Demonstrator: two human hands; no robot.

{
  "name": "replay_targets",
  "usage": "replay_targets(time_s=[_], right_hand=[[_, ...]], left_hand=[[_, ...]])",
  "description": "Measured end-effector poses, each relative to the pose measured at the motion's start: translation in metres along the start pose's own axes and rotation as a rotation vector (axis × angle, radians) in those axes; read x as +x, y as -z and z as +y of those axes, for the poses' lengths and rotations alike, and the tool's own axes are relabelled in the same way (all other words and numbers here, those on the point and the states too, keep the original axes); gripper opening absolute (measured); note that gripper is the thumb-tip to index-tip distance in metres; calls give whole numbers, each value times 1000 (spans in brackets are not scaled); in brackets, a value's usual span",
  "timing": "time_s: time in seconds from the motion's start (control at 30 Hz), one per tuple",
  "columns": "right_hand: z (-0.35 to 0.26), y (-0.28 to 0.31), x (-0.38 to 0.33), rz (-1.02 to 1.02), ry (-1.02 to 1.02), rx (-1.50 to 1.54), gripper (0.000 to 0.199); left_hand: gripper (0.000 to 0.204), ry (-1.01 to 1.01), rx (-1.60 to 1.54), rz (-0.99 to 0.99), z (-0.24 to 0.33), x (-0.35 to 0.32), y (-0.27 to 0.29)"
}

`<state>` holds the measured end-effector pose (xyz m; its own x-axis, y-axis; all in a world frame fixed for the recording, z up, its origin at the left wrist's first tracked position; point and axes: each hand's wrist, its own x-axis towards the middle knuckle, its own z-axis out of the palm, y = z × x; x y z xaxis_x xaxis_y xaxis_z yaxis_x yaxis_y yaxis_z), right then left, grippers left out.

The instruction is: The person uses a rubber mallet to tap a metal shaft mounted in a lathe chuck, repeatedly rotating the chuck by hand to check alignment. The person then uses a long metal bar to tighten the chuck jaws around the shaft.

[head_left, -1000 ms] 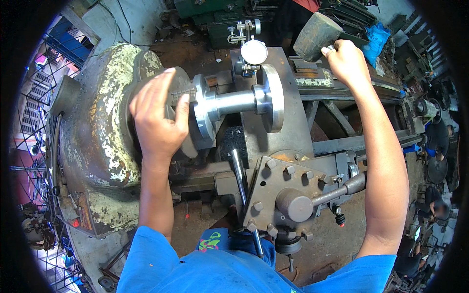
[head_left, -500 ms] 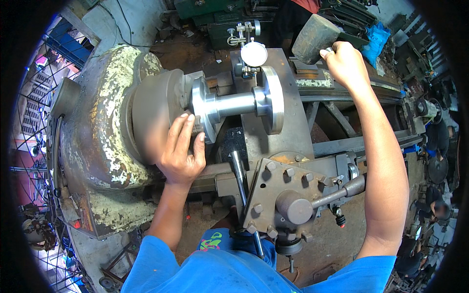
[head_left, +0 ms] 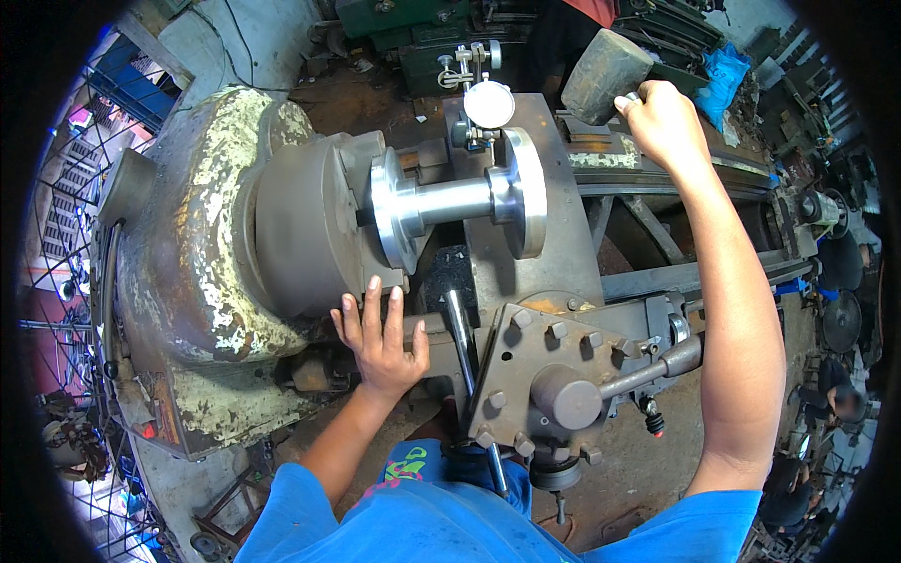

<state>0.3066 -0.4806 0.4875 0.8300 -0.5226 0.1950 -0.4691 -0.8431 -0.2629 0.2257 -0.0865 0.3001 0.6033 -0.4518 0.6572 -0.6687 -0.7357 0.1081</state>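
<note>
A shiny metal spool-shaped workpiece (head_left: 452, 201) with a flange at each end sits in the lathe chuck (head_left: 305, 225). My left hand (head_left: 385, 342) is open, fingers spread, with its fingertips by the lower edge of the chuck's jaw; whether they touch it I cannot tell. Up at the right, my right hand (head_left: 664, 122) is closed around the handle of a mallet (head_left: 607, 75) with a thick, dark, worn head. The mallet is apart from the workpiece. A dial indicator (head_left: 489, 104) on a jointed stand is beside the far side of the right flange.
Nearer me is a square tool post (head_left: 511, 375) with several bolts and a lever (head_left: 657, 368). A steel bar (head_left: 460, 338) leans beside it. The mottled headstock (head_left: 188, 235) stands left, lathe bed rails (head_left: 694, 267) run right. A blue plastic bag (head_left: 721, 84) lies at the back.
My left hand has moved down and right from the chuck's front, its fingers now more spread. The chuck and its jaws have turned. The right hand and mallet stay almost in place.
</note>
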Motion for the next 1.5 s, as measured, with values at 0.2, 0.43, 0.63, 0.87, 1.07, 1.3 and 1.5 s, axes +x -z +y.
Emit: replay_targets(time_s=[0.2, 0.43, 0.63, 0.87, 1.07, 1.3, 1.5], right_hand=[[1, -1, 1, 2, 4, -3, 39], [3, -2, 1, 0, 7, -2, 39], [2, 0, 0, 6, 9, -5, 38], [2, 1, -1, -13, -1, -10, 39], [2, 0, 1, -7, -9, -3, 40], [4, 1, 2, -31, -9, 1, 40], [4, -1, -1, 24, 3, 12, 39]], left_hand=[[61, 37, -110, -118, 14, -22, 3], [36, 137, -298, -257, 30, -24, 14], [28, 33, -427, -67, 23, 6, 27], [32, -53, -327, 193, 2, 77, 53], [46, 60, -18, 51, -2, 94, 41], [58, 6, -31, 76, 0, 54, 13], [57, -2, -92, 64, 3, 34, 11]])
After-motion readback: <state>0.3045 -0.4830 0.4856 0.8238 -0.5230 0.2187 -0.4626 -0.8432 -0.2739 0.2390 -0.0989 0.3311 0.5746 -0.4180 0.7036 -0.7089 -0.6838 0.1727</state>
